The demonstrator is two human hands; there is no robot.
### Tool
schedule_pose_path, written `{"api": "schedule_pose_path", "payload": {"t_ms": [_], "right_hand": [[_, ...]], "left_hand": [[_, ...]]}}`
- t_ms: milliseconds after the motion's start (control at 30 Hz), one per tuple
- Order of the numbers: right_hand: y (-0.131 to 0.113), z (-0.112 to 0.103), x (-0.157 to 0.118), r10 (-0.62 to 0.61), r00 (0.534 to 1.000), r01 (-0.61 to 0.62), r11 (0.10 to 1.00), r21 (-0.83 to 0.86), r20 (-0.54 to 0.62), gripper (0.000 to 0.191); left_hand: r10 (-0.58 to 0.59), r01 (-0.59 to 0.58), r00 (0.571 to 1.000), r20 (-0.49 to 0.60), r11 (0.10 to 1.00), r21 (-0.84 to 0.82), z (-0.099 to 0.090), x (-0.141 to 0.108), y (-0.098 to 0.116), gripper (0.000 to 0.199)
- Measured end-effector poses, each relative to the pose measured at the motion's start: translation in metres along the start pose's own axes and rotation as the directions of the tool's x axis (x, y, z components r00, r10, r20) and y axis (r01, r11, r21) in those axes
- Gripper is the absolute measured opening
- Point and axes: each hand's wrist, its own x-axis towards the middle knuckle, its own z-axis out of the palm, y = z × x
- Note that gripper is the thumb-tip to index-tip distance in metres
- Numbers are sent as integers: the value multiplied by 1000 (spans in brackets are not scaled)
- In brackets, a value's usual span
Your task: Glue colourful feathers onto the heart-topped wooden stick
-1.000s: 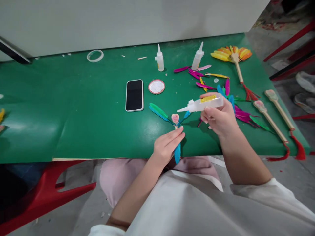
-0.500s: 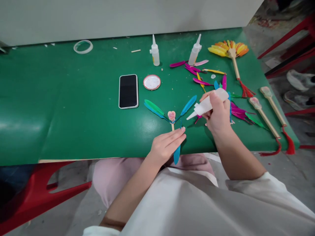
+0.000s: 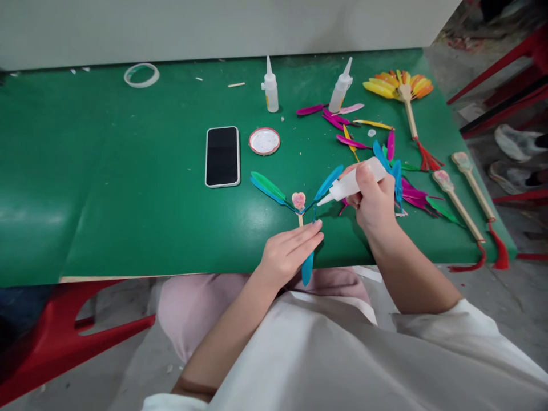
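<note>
In my right hand (image 3: 373,197) is a white glue bottle (image 3: 349,184), tilted so its pointed nozzle faces down and left. The nozzle tip is just above and right of a bare quill end. That quill belongs to a blue feather (image 3: 307,270), pinched in my left hand (image 3: 287,254) with its vane hanging at the table edge. Just beyond my left fingers lies a small wooden stick with a pink heart-shaped head (image 3: 298,201); my hand covers its lower part. A green-and-blue feather pair (image 3: 268,187) and another blue feather (image 3: 329,181) spread from the head.
A phone (image 3: 222,157), a round lid (image 3: 264,141) and a tape roll (image 3: 141,75) lie left. Two more glue bottles (image 3: 270,94) stand behind. Loose feathers (image 3: 413,193), a yellow-orange feather fan (image 3: 406,94) and two tasselled handles (image 3: 460,205) lie right.
My right hand has moved slightly left with the glue bottle, bringing its nozzle closer to the quill in my left hand. My left hand has stayed in place.
</note>
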Motion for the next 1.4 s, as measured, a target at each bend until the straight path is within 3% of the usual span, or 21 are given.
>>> {"api": "schedule_pose_path", "payload": {"t_ms": [367, 1000, 1400], "right_hand": [[0, 2, -2, -10, 999, 11, 1000, -22, 40, 47], [3, 1, -2, -7, 997, 10, 999, -45, 73, 48], [3, 2, -1, -25, 998, 21, 997, 74, 59, 42]], "left_hand": [[-8, 8, 999, -39, 1000, 15, 0, 0, 0, 36], [-21, 21, 1000, -10, 1000, -7, 0, -1, 0, 37], [-10, 10, 1000, -8, 1000, -23, -1, 0, 0, 33]]}}
